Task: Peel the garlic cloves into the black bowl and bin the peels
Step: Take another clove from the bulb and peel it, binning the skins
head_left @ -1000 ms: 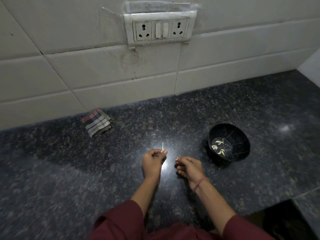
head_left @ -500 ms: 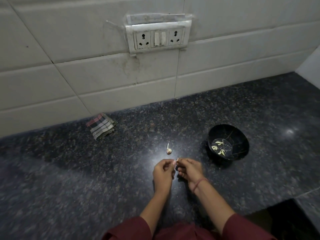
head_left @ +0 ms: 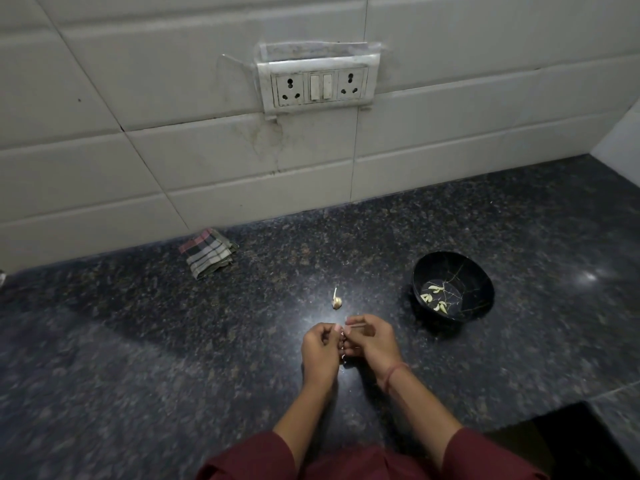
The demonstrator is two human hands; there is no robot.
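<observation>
The left hand (head_left: 322, 344) and the right hand (head_left: 372, 344) are meeting over the dark stone counter (head_left: 138, 341). Their fingers are curling in tight and pinching a small garlic clove (head_left: 343, 336) between them. It is mostly hidden. A thin pale peel (head_left: 360, 326) is sticking out by the right thumb. A loose clove (head_left: 336, 301) is lying near the hands at 12 o'clock. The black bowl (head_left: 478, 282) is sitting at 2 o'clock, holding peeled cloves (head_left: 434, 297). A folded checked cloth (head_left: 207, 252) is lying at 10 o'clock.
</observation>
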